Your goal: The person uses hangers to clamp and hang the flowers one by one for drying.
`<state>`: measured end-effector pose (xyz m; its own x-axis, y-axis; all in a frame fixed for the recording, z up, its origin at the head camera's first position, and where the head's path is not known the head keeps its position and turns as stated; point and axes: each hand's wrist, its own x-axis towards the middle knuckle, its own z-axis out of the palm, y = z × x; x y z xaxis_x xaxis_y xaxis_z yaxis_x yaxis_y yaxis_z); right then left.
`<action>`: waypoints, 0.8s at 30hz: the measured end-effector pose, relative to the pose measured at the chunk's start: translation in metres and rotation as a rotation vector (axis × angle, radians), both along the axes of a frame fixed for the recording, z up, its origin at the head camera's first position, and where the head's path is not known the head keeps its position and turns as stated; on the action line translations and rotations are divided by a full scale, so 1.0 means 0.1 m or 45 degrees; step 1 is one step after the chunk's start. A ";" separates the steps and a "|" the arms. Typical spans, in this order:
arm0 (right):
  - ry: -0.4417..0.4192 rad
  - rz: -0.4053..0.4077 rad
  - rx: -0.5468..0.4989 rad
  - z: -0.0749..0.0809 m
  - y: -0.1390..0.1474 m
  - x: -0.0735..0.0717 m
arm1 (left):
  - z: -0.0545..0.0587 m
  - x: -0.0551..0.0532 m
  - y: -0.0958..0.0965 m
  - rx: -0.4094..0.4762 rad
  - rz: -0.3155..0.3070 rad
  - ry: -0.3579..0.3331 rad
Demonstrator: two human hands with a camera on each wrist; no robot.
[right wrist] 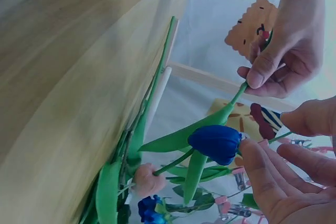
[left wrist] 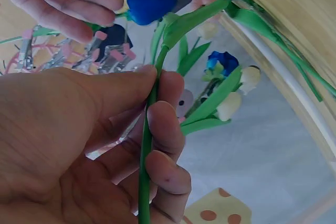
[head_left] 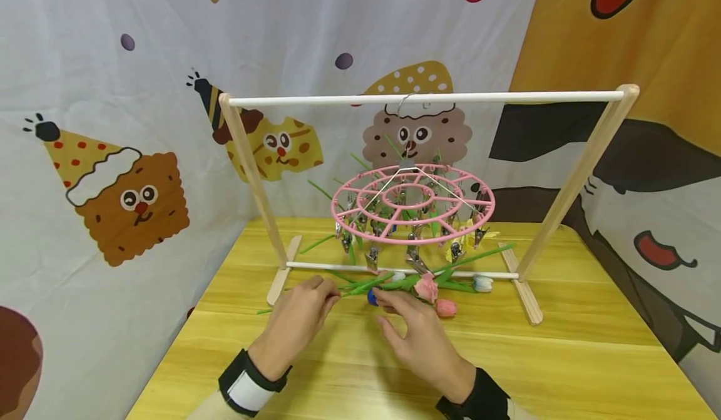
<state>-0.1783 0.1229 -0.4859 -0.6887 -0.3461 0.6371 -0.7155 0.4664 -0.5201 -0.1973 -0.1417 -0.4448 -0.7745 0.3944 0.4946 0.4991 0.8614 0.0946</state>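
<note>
My left hand (head_left: 306, 307) pinches the green stem (left wrist: 147, 145) of a blue artificial tulip (head_left: 372, 297) between thumb and curled fingers, low over the yellow table (head_left: 563, 357). The tulip's blue head (left wrist: 151, 2) points toward my right hand (head_left: 411, 332). That hand's fingers (right wrist: 262, 171) are spread and fairly straight, and one fingertip touches the blue head (right wrist: 215, 142). In the right wrist view my left hand (right wrist: 283, 51) grips the far end of the stem.
A pink round clip hanger (head_left: 413, 204) with metal clips hangs from the white rod of a wooden rack (head_left: 580, 169); several flowers dangle from it. Pink tulips (head_left: 426, 287) and a white one (head_left: 482, 282) lie by the rack's base bar. Cartoon-print cloth walls surround the table.
</note>
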 end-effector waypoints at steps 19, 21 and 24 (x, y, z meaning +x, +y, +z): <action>0.145 -0.118 0.118 0.02 -0.14 -0.09 | 0.14 0.17 0.10 -0.087 -0.070 0.079; 0.152 -0.134 0.142 0.02 -0.14 -0.11 | 0.15 0.19 0.11 -0.081 -0.074 0.064; 0.157 -0.143 0.177 0.02 -0.14 -0.13 | 0.18 0.20 0.12 -0.076 -0.083 0.053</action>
